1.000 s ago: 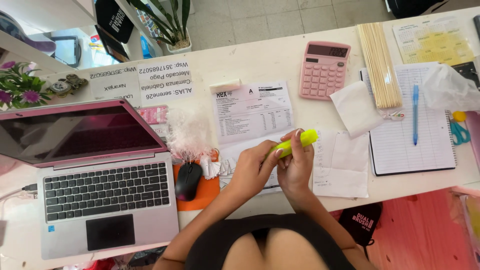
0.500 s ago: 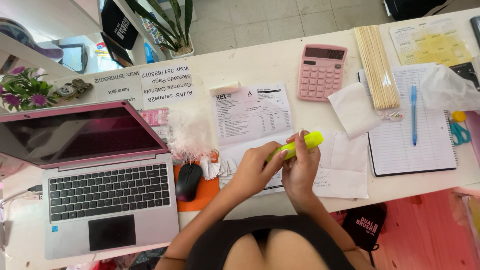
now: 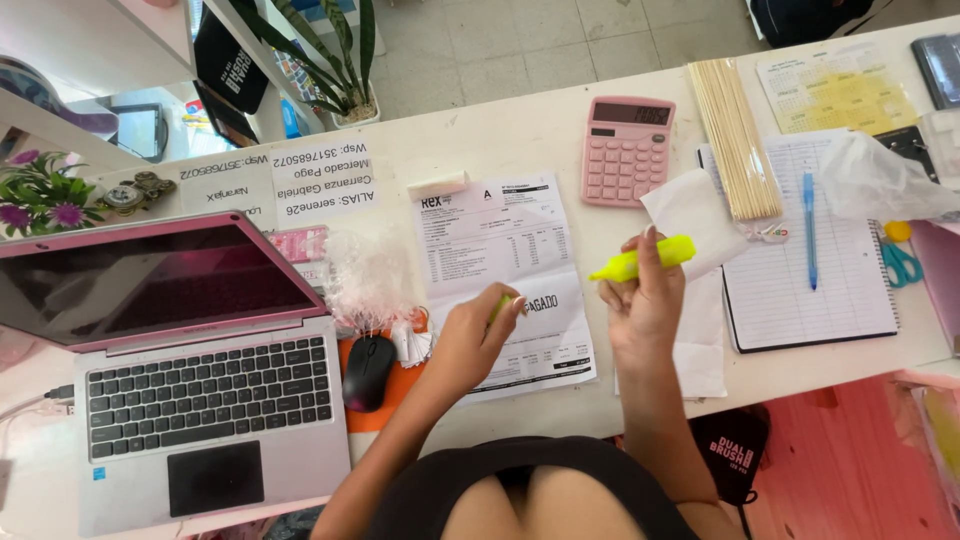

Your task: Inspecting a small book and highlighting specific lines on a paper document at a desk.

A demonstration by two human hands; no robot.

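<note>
My right hand (image 3: pixel 645 300) holds a yellow highlighter (image 3: pixel 642 259) above the desk, its tip pointing left. My left hand (image 3: pixel 475 335) is closed on the highlighter's small yellow-green cap (image 3: pixel 500 305) and rests on a printed white sheet (image 3: pixel 500 250) lying in front of me. The two hands are apart, with the lower half of the sheet between them. A folded white paper (image 3: pixel 700 345) lies under my right hand.
A pink laptop (image 3: pixel 190 380) stands open at the left, a black mouse (image 3: pixel 368 370) beside it. Farther back are a pink calculator (image 3: pixel 627 150), wooden skewers (image 3: pixel 735 135), a notebook (image 3: pixel 810 300) with a blue pen (image 3: pixel 808 225), scissors (image 3: pixel 902 262), and a plant (image 3: pixel 40 195).
The hands were together on the capped highlighter. Now they are apart: the right hand has moved right with the marker, the left hand has moved left and down with the cap.
</note>
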